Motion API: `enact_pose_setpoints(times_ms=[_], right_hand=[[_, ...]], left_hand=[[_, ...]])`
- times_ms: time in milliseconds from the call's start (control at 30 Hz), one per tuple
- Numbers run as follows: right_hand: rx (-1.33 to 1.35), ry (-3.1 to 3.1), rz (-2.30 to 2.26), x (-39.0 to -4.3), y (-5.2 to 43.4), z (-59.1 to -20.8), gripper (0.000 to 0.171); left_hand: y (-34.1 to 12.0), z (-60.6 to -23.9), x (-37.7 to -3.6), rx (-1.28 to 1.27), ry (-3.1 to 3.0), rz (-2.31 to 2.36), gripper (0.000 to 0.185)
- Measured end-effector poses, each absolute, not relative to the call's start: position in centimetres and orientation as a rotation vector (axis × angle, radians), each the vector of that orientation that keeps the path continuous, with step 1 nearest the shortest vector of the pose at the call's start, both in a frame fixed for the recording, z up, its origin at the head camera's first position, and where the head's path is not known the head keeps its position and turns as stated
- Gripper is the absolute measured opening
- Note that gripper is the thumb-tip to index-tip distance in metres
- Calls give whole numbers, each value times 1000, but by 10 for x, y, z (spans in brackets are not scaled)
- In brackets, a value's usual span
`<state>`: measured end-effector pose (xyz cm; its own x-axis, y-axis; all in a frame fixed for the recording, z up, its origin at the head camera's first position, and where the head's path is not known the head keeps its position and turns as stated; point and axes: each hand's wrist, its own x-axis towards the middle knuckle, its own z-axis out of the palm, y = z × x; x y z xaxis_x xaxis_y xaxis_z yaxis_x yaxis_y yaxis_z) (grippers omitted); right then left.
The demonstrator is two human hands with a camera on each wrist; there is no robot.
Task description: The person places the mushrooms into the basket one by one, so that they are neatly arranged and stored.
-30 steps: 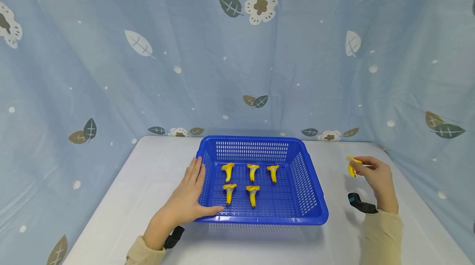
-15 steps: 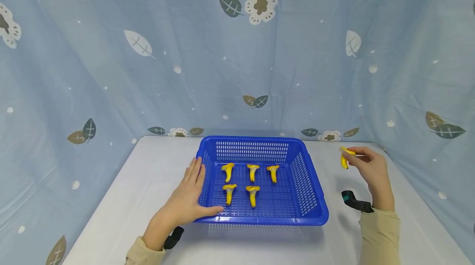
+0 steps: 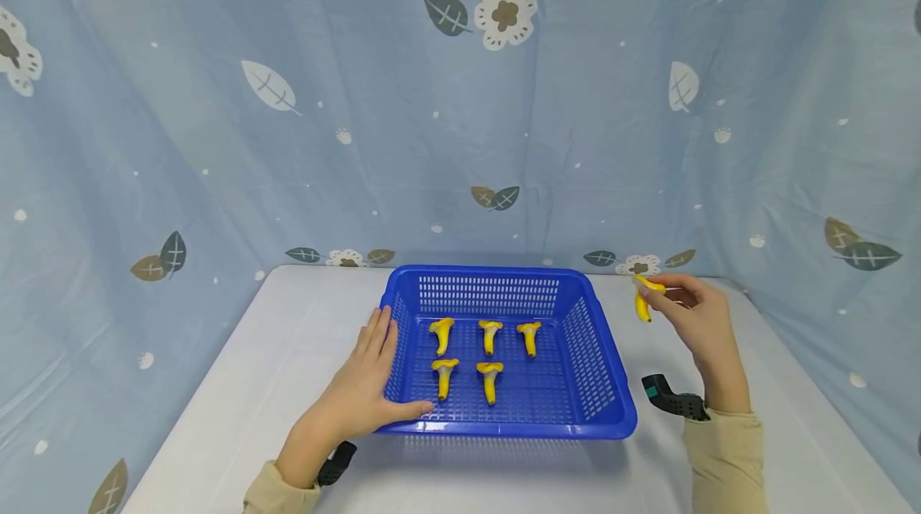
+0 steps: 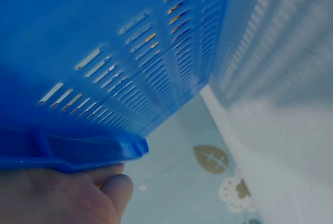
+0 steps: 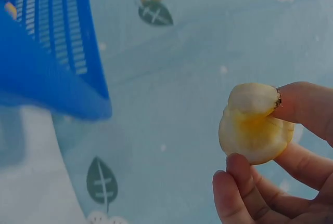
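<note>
My right hand (image 3: pixel 701 322) pinches a yellow chanterelle mushroom (image 3: pixel 643 306) between thumb and fingers, above the table to the right of the blue basket (image 3: pixel 504 428). In the right wrist view the same mushroom (image 5: pixel 255 125) shows its pale, rounded side. My left hand (image 3: pixel 360 386) rests on the basket's left rim with straight fingers, the thumb stretched over the near left corner. Several similar mushrooms lie in two rows on the basket floor, among them a back-row mushroom (image 3: pixel 529 338) and a front-row mushroom (image 3: pixel 490 380).
The basket stands on a white table (image 3: pixel 302 338), near its back edge. A light blue curtain (image 3: pixel 403 138) with leaves and flowers hangs behind and along both sides. Black wrist cameras, such as the right camera (image 3: pixel 672 398), stick out beside the wrists.
My right hand has moved left and slightly away from me, carrying the mushroom closer to the basket. The left hand and the mushrooms in the basket have stayed put.
</note>
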<state>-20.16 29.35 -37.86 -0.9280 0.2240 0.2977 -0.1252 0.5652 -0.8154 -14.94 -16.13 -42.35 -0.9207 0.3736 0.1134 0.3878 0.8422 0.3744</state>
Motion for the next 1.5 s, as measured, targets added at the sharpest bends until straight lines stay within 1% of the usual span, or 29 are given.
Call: enact_pose_setpoints(times_ms=[233,433,633,800,1033,1333,1500], right_hand=[[53,-2398,1313,-195,273,-370,34],[179,-2398,1352,-184,254,-355,31],[252,-2514,1248,-180,241,-338,28],[299,-2605,1145,-184,230,-326,25],[380,-2756,1055,-197,212,-318,27],[461,-2930,1074,-215,193,-326,18],[521,-2984,1116,-225,187,-338,15]], left_hand=[[-161,-424,-150,-618,-2983,-604,130],[-161,-425,-149,-605,-2986,-612,131],[-161,-425,-149,-612,-2974,-612,132],[-161,-425,-150,-615,-2978,-606,132],[-161,-424,-149,-609,-2980,-625,128],[-162,-423,-148,-609,-2978,-621,127],[-161,-423,-147,-613,-2969,-627,126]])
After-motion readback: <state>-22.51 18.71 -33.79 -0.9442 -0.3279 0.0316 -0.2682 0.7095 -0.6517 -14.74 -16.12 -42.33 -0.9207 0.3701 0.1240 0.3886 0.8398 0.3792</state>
